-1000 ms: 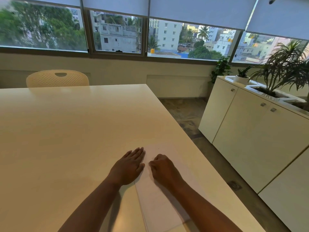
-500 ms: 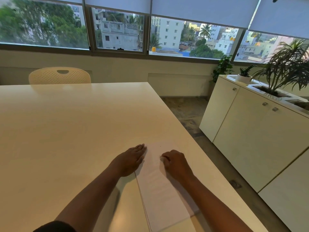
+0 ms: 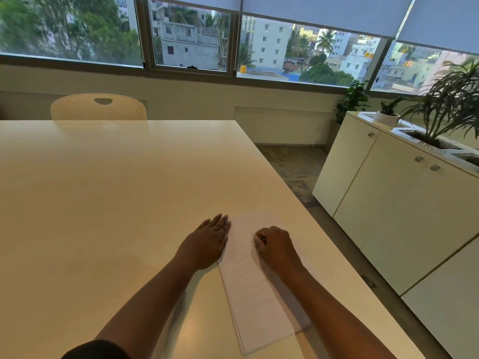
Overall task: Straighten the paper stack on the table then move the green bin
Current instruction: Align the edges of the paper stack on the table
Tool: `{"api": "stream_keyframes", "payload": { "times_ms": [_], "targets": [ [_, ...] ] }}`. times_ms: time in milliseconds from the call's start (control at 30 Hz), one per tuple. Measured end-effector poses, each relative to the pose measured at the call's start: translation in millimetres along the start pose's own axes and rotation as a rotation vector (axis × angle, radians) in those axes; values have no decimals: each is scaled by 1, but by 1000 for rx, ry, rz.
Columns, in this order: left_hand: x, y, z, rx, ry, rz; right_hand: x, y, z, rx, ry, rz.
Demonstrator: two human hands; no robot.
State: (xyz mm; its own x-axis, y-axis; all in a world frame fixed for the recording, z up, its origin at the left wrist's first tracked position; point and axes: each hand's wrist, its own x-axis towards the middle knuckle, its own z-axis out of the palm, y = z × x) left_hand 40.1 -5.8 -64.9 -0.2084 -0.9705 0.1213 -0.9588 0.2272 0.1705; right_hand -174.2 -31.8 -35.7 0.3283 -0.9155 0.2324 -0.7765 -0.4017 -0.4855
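Observation:
A stack of white paper [image 3: 255,288] lies near the right edge of the cream table [image 3: 103,198], its long side running away from me. My left hand [image 3: 207,242] lies flat with straight fingers against the stack's left edge. My right hand [image 3: 276,246] rests on top of the paper with its fingers curled under; whether they pinch a sheet is hidden. No green bin is in view.
A cream perforated chair [image 3: 98,107] stands at the table's far side. White cabinets [image 3: 388,203] with potted plants [image 3: 445,107] on top line the right wall, across a strip of floor [image 3: 298,172]. Windows run along the back.
My right hand has slid to the right across the paper, and my left hand stays flat at the stack's left edge. The head camera has shifted slightly.

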Motion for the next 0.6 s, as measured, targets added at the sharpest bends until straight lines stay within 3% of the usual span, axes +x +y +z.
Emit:
{"api": "stream_keyframes", "payload": {
  "times_ms": [100, 233, 367, 500, 600],
  "targets": [
    [0, 1, -1, 0, -8, 34, 2, -8, 3, -38, 10, -60],
    [0, 0, -2, -30, -16, 33, 1, -25, 14, 16, -101, -236],
    [1, -1, -1, -31, -7, 34, 12, -15, 7, -64, -8, -177],
    [2, -2, 2, -37, -22, 29, 0, -33, 19, -15, -123, -312],
    [2, -2, 2, -39, -19, 28, 9, -24, 12, -64, -43, -218]
  ]
}}
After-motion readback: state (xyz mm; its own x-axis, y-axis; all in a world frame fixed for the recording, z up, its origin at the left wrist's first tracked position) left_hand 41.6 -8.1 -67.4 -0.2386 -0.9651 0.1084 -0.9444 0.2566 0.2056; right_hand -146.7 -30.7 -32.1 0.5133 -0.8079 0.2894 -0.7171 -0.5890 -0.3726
